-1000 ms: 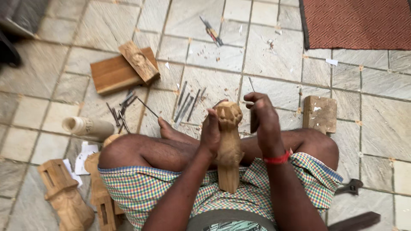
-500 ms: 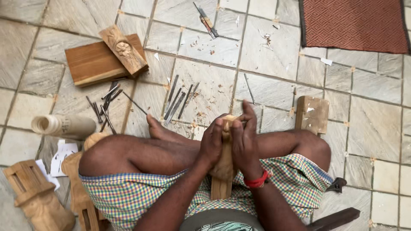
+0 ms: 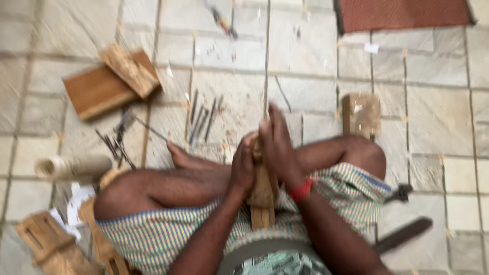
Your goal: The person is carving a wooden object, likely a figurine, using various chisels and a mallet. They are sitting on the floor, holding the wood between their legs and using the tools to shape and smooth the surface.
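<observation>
Gripping a wooden carving (image 3: 263,196) with both hands, upright in the lap of a person sitting cross-legged on a stone-tile floor (image 3: 433,112). Frame is motion-blurred, fine detail lost.

Left hand (image 3: 243,168): fingers wrapped closed around the left side of the carving's upper part. Right hand (image 3: 279,147): closed over the top and right side of the same piece, fingers pointing away from the body; red band (image 3: 301,191) on that wrist. Hands touch each other across the wood. Whether a tool sits under the right hand: cannot tell. Lower end of the carving shows below the hands, against the checked cloth (image 3: 168,234) at the lap.

Around the hands:
- just ahead and left of them: a row of thin metal chisels (image 3: 204,118) lying on the tiles
- further left: a second loose bunch of tools (image 3: 116,142)
- far ahead-left: flat wooden board (image 3: 97,91) with a carved block (image 3: 130,70) lying across its corner, touching
- ahead-right, near the right knee: small wooden block (image 3: 361,114)
- left of the left knee: pale roll (image 3: 74,165)
- behind-left, beside the thigh: more carved wooden pieces (image 3: 48,244)
- right, beside the hip: dark tool (image 3: 402,235)
- far ahead-right: red mat (image 3: 405,14)
</observation>
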